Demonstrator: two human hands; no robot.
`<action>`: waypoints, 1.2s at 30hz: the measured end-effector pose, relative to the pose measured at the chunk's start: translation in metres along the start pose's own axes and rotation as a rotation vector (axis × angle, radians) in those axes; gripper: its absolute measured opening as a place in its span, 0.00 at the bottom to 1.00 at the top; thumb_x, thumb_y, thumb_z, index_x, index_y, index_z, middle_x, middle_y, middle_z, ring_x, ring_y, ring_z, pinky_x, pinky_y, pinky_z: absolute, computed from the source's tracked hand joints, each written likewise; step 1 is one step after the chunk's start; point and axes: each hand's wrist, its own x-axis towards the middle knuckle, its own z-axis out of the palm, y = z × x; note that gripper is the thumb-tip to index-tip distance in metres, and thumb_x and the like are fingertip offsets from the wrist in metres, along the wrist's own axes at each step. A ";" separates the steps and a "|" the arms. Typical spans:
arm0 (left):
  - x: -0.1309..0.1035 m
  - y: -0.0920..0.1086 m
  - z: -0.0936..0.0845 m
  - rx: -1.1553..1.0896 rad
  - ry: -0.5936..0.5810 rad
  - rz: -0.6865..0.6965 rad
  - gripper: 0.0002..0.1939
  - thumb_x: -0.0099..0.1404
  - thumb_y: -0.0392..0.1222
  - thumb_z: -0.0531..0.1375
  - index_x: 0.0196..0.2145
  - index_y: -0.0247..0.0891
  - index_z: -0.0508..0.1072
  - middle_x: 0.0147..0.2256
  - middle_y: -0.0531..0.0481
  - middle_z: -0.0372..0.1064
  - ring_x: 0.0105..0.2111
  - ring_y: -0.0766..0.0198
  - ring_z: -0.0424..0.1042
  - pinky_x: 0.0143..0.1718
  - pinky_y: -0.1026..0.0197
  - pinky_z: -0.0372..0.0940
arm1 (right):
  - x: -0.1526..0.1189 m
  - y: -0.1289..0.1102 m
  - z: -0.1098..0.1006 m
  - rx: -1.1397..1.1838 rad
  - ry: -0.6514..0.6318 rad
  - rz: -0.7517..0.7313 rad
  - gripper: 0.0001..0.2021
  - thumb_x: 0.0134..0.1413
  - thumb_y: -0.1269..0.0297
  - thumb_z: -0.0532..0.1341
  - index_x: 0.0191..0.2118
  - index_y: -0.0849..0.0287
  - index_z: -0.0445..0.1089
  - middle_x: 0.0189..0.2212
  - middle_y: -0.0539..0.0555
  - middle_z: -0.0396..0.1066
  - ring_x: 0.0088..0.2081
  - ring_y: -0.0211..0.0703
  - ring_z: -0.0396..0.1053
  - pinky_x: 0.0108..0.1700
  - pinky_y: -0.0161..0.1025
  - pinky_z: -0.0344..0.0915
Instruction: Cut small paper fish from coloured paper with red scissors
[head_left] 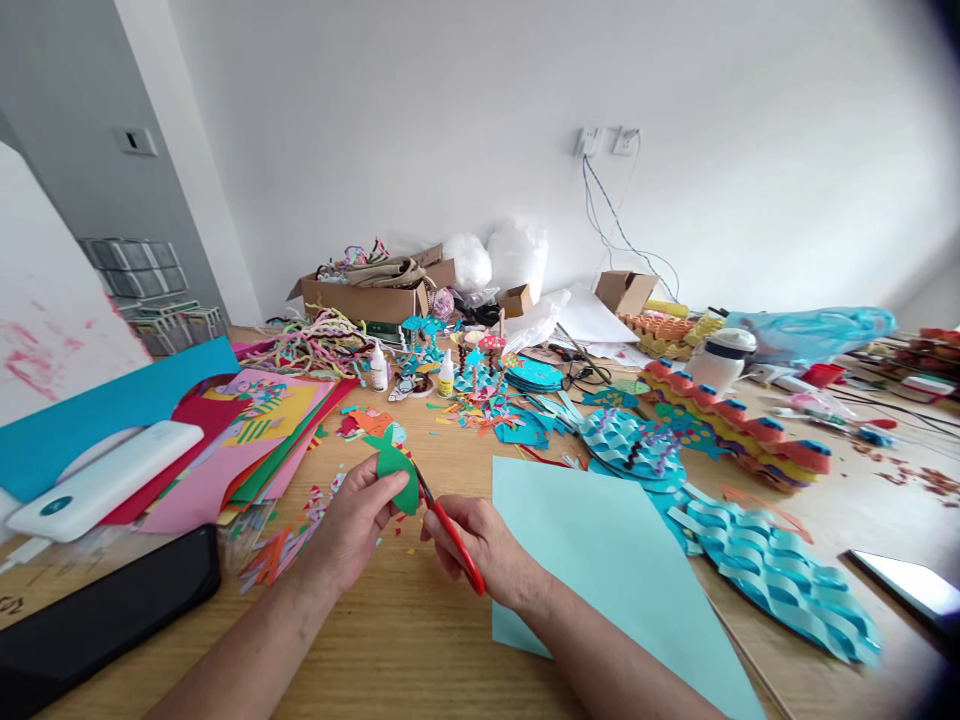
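Observation:
My left hand pinches a green paper cutout, fish-like in outline with a tail at its upper left. Red-handled scissors are gripped in my right hand, and their dark blades lie along the right edge of the green paper. Whether the blades are cutting into the paper, I cannot tell. Below and around my hands is the wooden table. A light blue paper sheet lies flat, partly under my right forearm. Behind the cutout are orange paper scraps.
Coloured paper sheets, a white power bank and a black phone lie at left. White glue bottles stand behind. Woven blue paper pieces and a painted egg carton sit at right. A cardboard box is farther back.

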 end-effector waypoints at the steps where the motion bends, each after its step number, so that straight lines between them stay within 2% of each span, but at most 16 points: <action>1: 0.000 0.000 0.000 0.000 -0.006 -0.003 0.05 0.52 0.41 0.63 0.26 0.37 0.72 0.22 0.55 0.68 0.25 0.69 0.65 0.29 0.67 0.61 | 0.000 0.000 0.000 -0.001 0.002 -0.002 0.20 0.56 0.50 0.51 0.24 0.61 0.63 0.14 0.45 0.58 0.17 0.30 0.54 0.18 0.28 0.50; 7: 0.000 -0.001 -0.001 -0.008 -0.027 -0.022 0.05 0.51 0.40 0.63 0.26 0.37 0.72 0.21 0.56 0.65 0.24 0.69 0.64 0.29 0.67 0.61 | 0.001 0.002 0.001 -0.031 0.005 -0.016 0.20 0.56 0.49 0.51 0.24 0.61 0.63 0.14 0.44 0.56 0.17 0.30 0.51 0.19 0.29 0.48; 11: 0.000 0.000 -0.001 -0.025 -0.034 -0.030 0.04 0.52 0.40 0.63 0.26 0.37 0.72 0.23 0.55 0.68 0.25 0.69 0.65 0.30 0.67 0.61 | 0.001 0.003 0.001 -0.053 0.009 -0.025 0.21 0.56 0.49 0.51 0.24 0.61 0.63 0.13 0.44 0.54 0.18 0.30 0.50 0.19 0.29 0.46; 18: -0.002 0.002 0.002 -0.049 -0.031 -0.046 0.04 0.51 0.39 0.63 0.25 0.37 0.71 0.24 0.54 0.70 0.25 0.68 0.66 0.29 0.66 0.62 | 0.000 0.002 0.001 0.000 -0.001 -0.002 0.22 0.54 0.46 0.51 0.24 0.61 0.63 0.13 0.44 0.55 0.17 0.30 0.51 0.19 0.29 0.48; 24: -0.002 0.002 0.000 -0.044 -0.043 -0.041 0.04 0.52 0.39 0.62 0.26 0.37 0.71 0.24 0.54 0.70 0.25 0.67 0.66 0.29 0.65 0.61 | -0.002 -0.003 0.000 0.029 -0.021 -0.016 0.21 0.55 0.47 0.52 0.25 0.61 0.63 0.14 0.45 0.58 0.17 0.30 0.55 0.19 0.28 0.53; 36: -0.001 -0.001 -0.002 -0.046 -0.041 -0.036 0.04 0.52 0.38 0.62 0.26 0.36 0.71 0.22 0.55 0.66 0.25 0.68 0.64 0.29 0.66 0.60 | -0.001 -0.003 0.002 0.029 -0.011 0.007 0.21 0.54 0.47 0.53 0.24 0.62 0.63 0.13 0.44 0.57 0.16 0.30 0.53 0.18 0.28 0.51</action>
